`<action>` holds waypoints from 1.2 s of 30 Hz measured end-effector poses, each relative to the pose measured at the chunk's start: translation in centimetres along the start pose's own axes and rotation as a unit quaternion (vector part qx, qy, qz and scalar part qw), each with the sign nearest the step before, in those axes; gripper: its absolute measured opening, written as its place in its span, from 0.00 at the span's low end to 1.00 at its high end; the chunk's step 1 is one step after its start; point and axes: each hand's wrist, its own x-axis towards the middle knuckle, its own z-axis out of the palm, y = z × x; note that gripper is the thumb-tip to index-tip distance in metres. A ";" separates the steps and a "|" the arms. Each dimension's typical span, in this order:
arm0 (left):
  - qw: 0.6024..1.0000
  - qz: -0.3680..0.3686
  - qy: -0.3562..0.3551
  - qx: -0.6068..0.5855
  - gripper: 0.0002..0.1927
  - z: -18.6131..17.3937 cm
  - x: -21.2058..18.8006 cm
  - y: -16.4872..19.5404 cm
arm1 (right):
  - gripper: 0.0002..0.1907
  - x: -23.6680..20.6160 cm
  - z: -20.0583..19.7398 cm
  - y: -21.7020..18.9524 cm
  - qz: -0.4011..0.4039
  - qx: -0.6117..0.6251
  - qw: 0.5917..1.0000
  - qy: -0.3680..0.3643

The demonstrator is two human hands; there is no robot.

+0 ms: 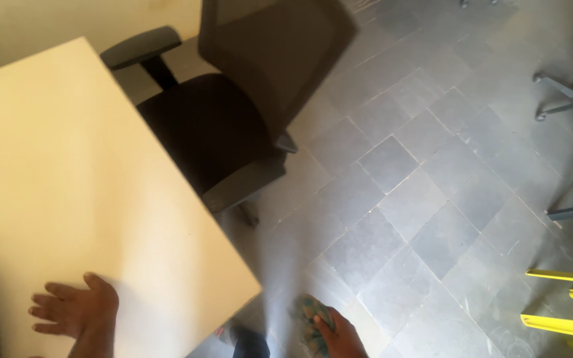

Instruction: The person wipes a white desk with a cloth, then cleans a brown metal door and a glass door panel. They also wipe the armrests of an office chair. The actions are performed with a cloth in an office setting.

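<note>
The left hand [74, 308] lay flat on the white table [67, 179], fingers spread wide and palm down, holding nothing, close to the table's near edge and a little in from its near right corner. The right hand [338, 335] hung off the table, past that corner and over the grey tiled floor [419, 179], its fingers closed around a crumpled cloth [312, 317] patterned in blue-green and yellow. The cloth bulged out above the knuckles, well apart from the tabletop.

1 black office chair [233, 113] stood against the table's right edge, its mesh back turned toward the open floor and 1 armrest near the far corner. Yellow bars [565, 301] showed low at the right, blurred.
</note>
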 end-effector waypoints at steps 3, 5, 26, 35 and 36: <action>0.991 0.118 0.059 0.007 0.51 1.2 -3.6 1.9 | 0.28 0.5 -1.8 2.6 0.024 0.110 0.993 0.038; 0.950 0.285 0.128 -0.014 0.43 2.5 -9.2 4.3 | 0.30 0.4 -3.1 2.5 0.041 0.199 0.978 0.055; 0.698 0.293 -0.427 -0.494 0.12 -9.0 -36.6 27.7 | 0.23 -11.0 -22.9 -1.9 -0.175 0.200 0.935 0.235; 0.700 0.442 -0.375 -0.416 0.36 -11.2 -36.7 32.6 | 0.23 -12.6 -26.0 -9.5 -0.217 0.137 0.951 0.170; 0.684 0.490 -0.381 -0.383 0.46 -11.2 -36.7 33.6 | 0.26 -12.6 -26.3 -10.7 -0.248 0.159 0.946 0.135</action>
